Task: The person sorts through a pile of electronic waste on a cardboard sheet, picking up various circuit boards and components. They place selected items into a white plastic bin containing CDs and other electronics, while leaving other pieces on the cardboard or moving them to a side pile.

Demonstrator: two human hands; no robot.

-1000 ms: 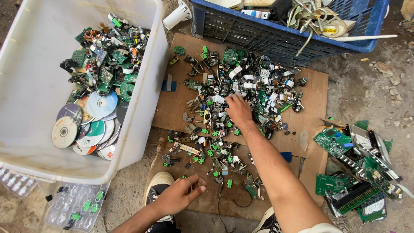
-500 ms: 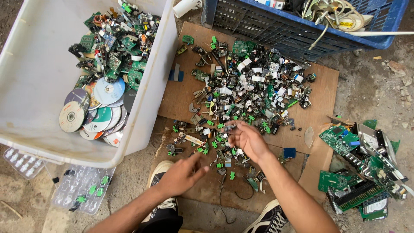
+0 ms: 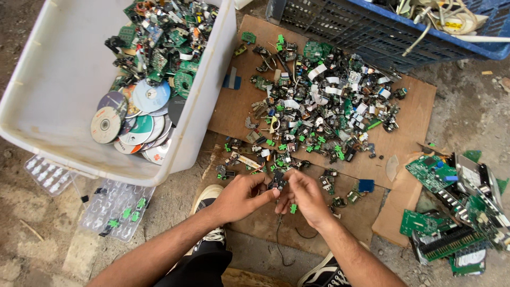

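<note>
My left hand and my right hand meet over the near edge of a brown cardboard sheet. Both pinch one small dark electronic part between their fingertips. A thin black wire hangs from it toward the ground. A tiny green piece shows just under my right hand. Just beyond my hands spreads a heap of small electronic scraps, black, white and green.
A white plastic tub at left holds discs and circuit bits. A blue crate stands at the back. Green circuit boards lie at right. Clear blister trays lie at lower left. My shoes rest below.
My right hand has drawn back from the scrap heap toward me with a small part. My left hand came up to meet it, and both now grip the part.
</note>
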